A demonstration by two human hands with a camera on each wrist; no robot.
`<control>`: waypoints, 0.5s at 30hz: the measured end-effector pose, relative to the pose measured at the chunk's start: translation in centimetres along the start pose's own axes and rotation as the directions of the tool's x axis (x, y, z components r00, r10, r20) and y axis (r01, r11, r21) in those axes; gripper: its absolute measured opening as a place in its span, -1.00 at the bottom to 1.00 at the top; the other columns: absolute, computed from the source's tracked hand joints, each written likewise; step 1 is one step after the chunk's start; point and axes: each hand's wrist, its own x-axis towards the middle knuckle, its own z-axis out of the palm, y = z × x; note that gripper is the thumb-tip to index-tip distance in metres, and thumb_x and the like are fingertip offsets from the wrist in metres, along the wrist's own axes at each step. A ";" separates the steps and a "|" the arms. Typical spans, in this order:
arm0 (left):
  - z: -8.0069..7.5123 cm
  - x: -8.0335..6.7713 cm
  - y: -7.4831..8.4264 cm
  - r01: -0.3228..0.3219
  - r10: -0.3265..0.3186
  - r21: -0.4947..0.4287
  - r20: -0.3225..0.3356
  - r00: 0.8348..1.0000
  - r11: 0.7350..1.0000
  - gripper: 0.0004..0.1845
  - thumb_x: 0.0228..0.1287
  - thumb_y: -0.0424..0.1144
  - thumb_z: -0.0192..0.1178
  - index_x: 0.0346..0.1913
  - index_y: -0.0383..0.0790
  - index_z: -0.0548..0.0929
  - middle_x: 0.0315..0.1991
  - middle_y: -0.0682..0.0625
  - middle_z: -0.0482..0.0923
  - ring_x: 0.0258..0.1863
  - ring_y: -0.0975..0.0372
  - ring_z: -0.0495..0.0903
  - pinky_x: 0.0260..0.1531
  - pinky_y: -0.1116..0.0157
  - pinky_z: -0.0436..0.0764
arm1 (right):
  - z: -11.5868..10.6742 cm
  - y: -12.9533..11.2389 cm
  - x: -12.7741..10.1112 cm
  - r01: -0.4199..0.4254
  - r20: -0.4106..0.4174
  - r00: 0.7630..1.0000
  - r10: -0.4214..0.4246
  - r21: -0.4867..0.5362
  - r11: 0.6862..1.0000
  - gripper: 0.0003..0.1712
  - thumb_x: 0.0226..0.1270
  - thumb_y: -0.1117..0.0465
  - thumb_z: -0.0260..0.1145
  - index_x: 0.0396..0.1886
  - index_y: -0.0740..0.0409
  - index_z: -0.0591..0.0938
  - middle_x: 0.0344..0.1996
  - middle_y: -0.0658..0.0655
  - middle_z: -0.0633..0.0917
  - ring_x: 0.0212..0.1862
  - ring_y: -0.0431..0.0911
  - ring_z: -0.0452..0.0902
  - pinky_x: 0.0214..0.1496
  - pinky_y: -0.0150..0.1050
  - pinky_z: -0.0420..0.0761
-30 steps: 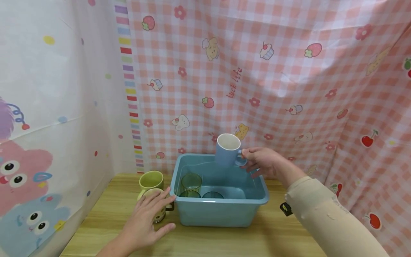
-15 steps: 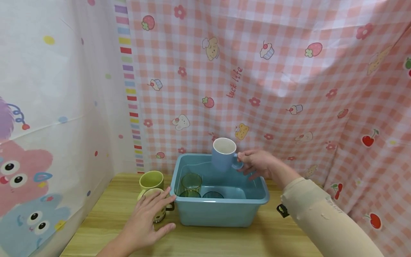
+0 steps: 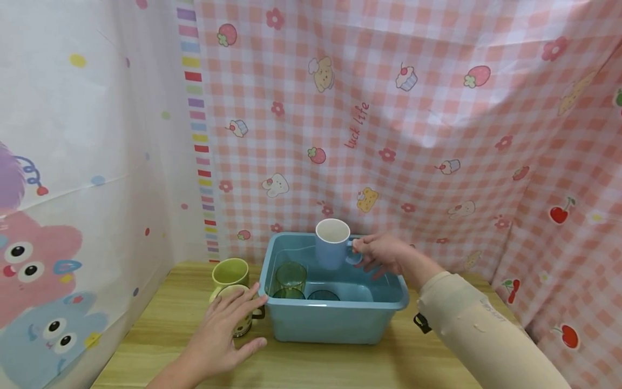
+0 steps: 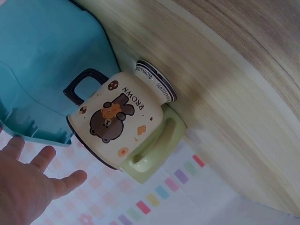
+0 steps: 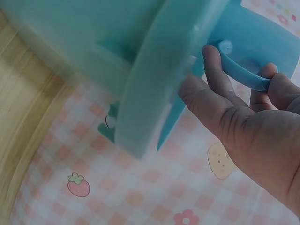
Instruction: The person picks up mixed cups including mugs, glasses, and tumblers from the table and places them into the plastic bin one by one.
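My right hand [image 3: 376, 253] grips the handle of a light blue mug [image 3: 332, 243] with a white inside, holding it upright over the far part of a teal plastic tub [image 3: 335, 320]. In the right wrist view my fingers [image 5: 213, 75] curl round that blue handle [image 5: 243, 75] beside the tub rim [image 5: 159, 79]. My left hand [image 3: 225, 329] hovers open just above a cream bear-print mug [image 4: 117, 122] standing left of the tub. A green mug [image 3: 230, 271] stands right behind it.
Inside the tub stand a clear greenish glass [image 3: 290, 276] and two more glasses near its front wall. The wooden table [image 3: 340, 367] is hemmed in by a pink checked curtain [image 3: 413, 135] behind and a cartoon curtain [image 3: 73, 189] on the left.
My right hand has carried the blue mug down and to the left, lower over the tub. The left hand has stayed where it was.
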 end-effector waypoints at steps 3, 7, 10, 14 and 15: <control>0.0 0.0 0.0 0.003 -0.003 -0.001 0.006 1.000 1.000 -0.20 0.29 0.23 0.47 0.56 0.24 0.46 0.63 0.03 0.37 0.52 -0.15 0.44 0.27 -0.50 0.43 | 0.4 0.0 0.3 -0.014 0.006 1.000 0.014 -0.005 1.000 -0.61 0.77 -0.05 0.07 0.03 0.19 0.58 0.20 0.42 0.74 0.41 0.44 0.54 0.32 0.39 0.62; 0.0 0.0 -0.1 0.000 0.000 0.000 0.006 1.000 1.000 -0.20 0.30 0.25 0.45 0.56 0.24 0.46 0.64 0.03 0.37 0.52 -0.14 0.44 0.27 -0.49 0.43 | 0.9 0.1 0.6 -0.036 0.014 0.999 0.036 -0.001 0.999 -0.61 0.77 -0.05 0.06 0.00 0.19 0.59 0.17 0.40 0.74 0.42 0.45 0.52 0.34 0.41 0.60; 0.0 0.0 -0.1 -0.004 0.004 0.001 0.004 1.000 1.000 -0.20 0.30 0.25 0.46 0.56 0.24 0.46 0.64 0.04 0.37 0.52 -0.14 0.44 0.27 -0.50 0.43 | 1.2 0.4 0.9 -0.049 0.018 0.999 0.050 -0.002 0.999 -0.61 0.77 -0.05 0.06 -0.01 0.18 0.60 0.14 0.39 0.74 0.41 0.45 0.53 0.32 0.42 0.61; 0.1 0.0 -0.1 -0.005 0.005 -0.002 0.000 1.000 1.000 -0.19 0.28 0.22 0.48 0.56 0.21 0.47 0.64 0.03 0.37 0.52 -0.14 0.43 0.28 -0.50 0.43 | 1.6 0.7 1.3 -0.055 0.022 0.998 0.055 -0.016 0.998 -0.61 0.77 -0.04 0.07 -0.02 0.18 0.62 0.09 0.36 0.73 0.37 0.45 0.55 0.28 0.45 0.62; 0.0 0.0 -0.1 -0.004 0.004 -0.002 0.000 1.000 1.000 -0.19 0.28 0.22 0.48 0.56 0.21 0.47 0.64 0.02 0.37 0.52 -0.14 0.43 0.28 -0.50 0.42 | 1.6 0.7 1.3 -0.054 0.026 0.998 0.054 -0.022 0.998 -0.61 0.77 -0.04 0.07 -0.02 0.18 0.62 0.10 0.37 0.73 0.37 0.46 0.55 0.28 0.46 0.61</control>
